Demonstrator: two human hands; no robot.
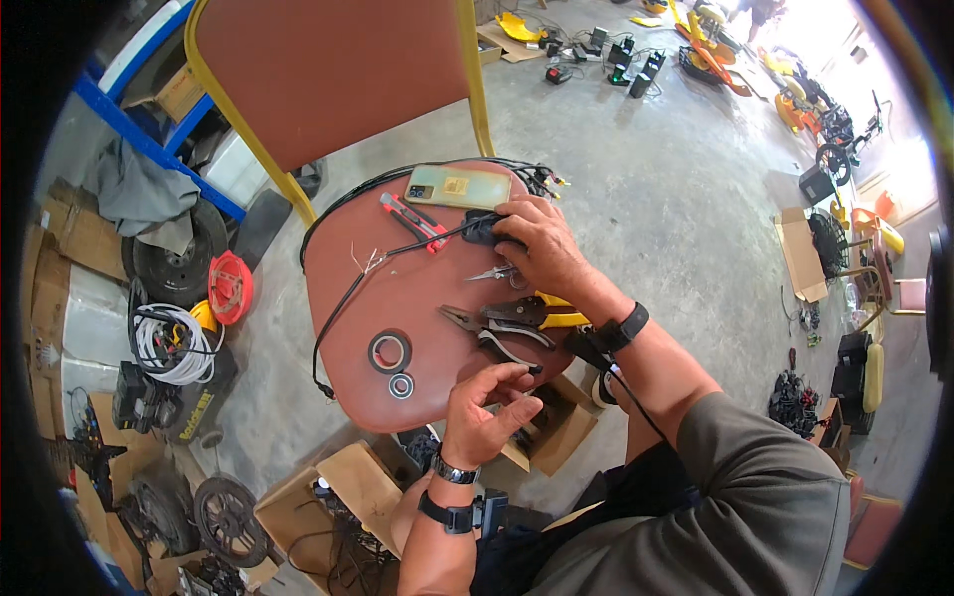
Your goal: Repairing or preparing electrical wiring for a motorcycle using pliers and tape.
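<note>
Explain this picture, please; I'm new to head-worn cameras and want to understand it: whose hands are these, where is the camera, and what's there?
No machine here: these are a person's bare hands, seen from a wide fisheye camera on their own head, looking down, so straight edges bend.

The work surface is a reddish-brown chair seat. On it lie a phone, a red utility knife, small scissors, pliers, a yellow-handled tool and a black cable with bare wire ends.

The right hand has its fingers on a black piece; its grip is partly hidden. The left hand is half-open near the tool handles.
</note>
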